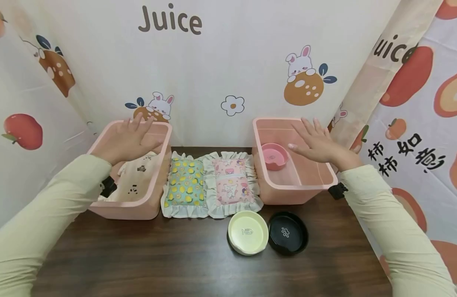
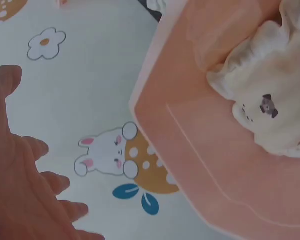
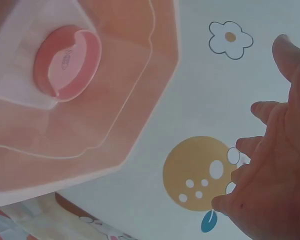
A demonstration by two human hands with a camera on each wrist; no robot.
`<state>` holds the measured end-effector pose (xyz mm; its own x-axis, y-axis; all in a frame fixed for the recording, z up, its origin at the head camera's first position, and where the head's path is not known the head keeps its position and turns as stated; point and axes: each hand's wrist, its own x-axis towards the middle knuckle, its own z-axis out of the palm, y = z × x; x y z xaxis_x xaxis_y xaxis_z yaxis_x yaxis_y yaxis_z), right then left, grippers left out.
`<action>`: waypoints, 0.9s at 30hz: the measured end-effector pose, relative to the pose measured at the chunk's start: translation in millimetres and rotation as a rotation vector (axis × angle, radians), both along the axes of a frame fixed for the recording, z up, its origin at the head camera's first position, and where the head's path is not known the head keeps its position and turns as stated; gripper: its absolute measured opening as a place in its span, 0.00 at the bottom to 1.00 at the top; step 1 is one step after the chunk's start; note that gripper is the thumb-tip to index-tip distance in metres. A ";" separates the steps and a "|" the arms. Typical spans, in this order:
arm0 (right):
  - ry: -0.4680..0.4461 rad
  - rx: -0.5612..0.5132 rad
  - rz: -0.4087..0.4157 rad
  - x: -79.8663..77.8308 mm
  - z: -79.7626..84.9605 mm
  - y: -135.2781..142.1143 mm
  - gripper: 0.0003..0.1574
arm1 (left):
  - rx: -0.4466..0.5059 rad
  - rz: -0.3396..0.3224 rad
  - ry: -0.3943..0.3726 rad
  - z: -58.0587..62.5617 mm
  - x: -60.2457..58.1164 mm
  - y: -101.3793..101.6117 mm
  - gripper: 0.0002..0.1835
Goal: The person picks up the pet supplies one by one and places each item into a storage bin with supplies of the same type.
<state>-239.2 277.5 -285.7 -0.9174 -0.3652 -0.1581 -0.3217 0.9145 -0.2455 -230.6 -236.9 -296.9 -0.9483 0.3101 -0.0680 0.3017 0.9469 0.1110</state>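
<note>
My left hand (image 1: 130,140) hovers over the left pink bin (image 1: 146,198), fingers spread and holding nothing. Inside that bin lies a cream ruffled cloth item (image 1: 137,177) with small dog prints, partly hidden by my hand and sleeve. Above the right pink bin (image 1: 287,194) my right hand (image 1: 319,144) is held with its fingers spread, also holding nothing. A round pink pet bowl (image 3: 67,62) sits in the right bin, toward its left side. In both wrist views the hands appear beside the bins, apart from the things in them.
Between the bins lie two ruffled cushions, a green lemon-print one (image 1: 186,183) and a pink one (image 1: 232,181). In front, a pale yellow bowl (image 1: 248,233) and a black bowl (image 1: 288,233) stand side by side on the dark wooden table (image 1: 158,255). Printed curtains (image 1: 213,62) hang behind.
</note>
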 end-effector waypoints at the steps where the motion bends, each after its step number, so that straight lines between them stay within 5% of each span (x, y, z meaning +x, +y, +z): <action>1: 0.006 -0.005 0.006 -0.6 0.8 -3.1 0.51 | -0.006 -0.001 0.015 0.7 -0.2 -3.7 0.47; 14: 0.107 -0.004 0.158 -4.8 -10.8 -61.0 0.51 | 0.134 0.152 -0.040 -9.6 24.9 -71.8 0.53; 18: 0.128 0.042 0.213 -5.1 -18.2 -82.1 0.52 | 0.128 0.180 -0.037 -23.3 36.9 -97.1 0.54; 27: 0.077 -0.036 0.285 -1.4 -47.4 -125.4 0.48 | 0.153 0.195 0.011 -69.1 73.4 -140.5 0.53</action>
